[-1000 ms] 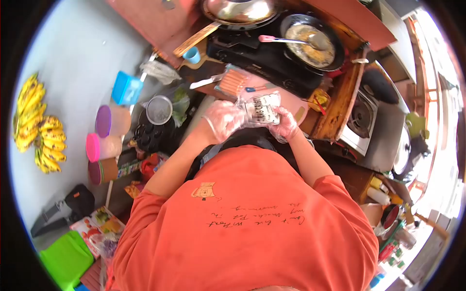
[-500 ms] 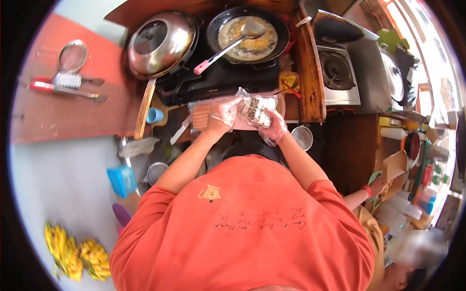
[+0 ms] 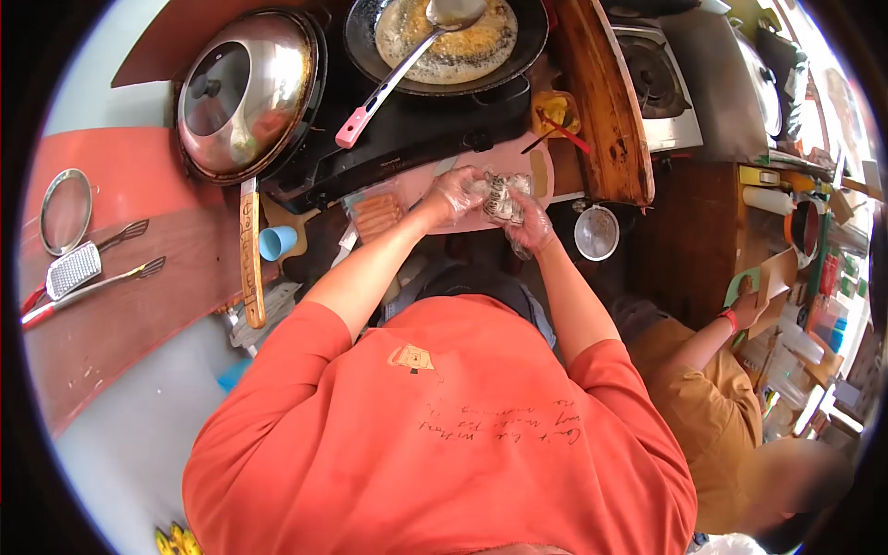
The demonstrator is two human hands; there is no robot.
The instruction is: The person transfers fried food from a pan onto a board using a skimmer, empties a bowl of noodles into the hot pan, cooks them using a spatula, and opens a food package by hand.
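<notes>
My left hand (image 3: 455,196), in a clear plastic glove, grips the left side of a small printed plastic packet (image 3: 502,197). On the packet's right side, my right hand (image 3: 531,227), gloved too, has its fingers closed round it. Both hands are over a pink board (image 3: 435,176). A pack of sausages (image 3: 377,213) lies on the board's left end, beside my left wrist. Beyond the board, a black pan (image 3: 356,44) of bubbling oil holds a ladle (image 3: 398,74) with a pink handle.
A lidded wok (image 3: 245,92) with a wooden handle stands at the upper left, near a blue cup (image 3: 277,242). A strainer (image 3: 597,231) hangs right of my hands. Another person (image 3: 712,388) in a brown shirt holds cardboard at the right.
The view has swung right and closer to the stove. The packet is more bunched between my hands than before. The other person has come into view at the right.
</notes>
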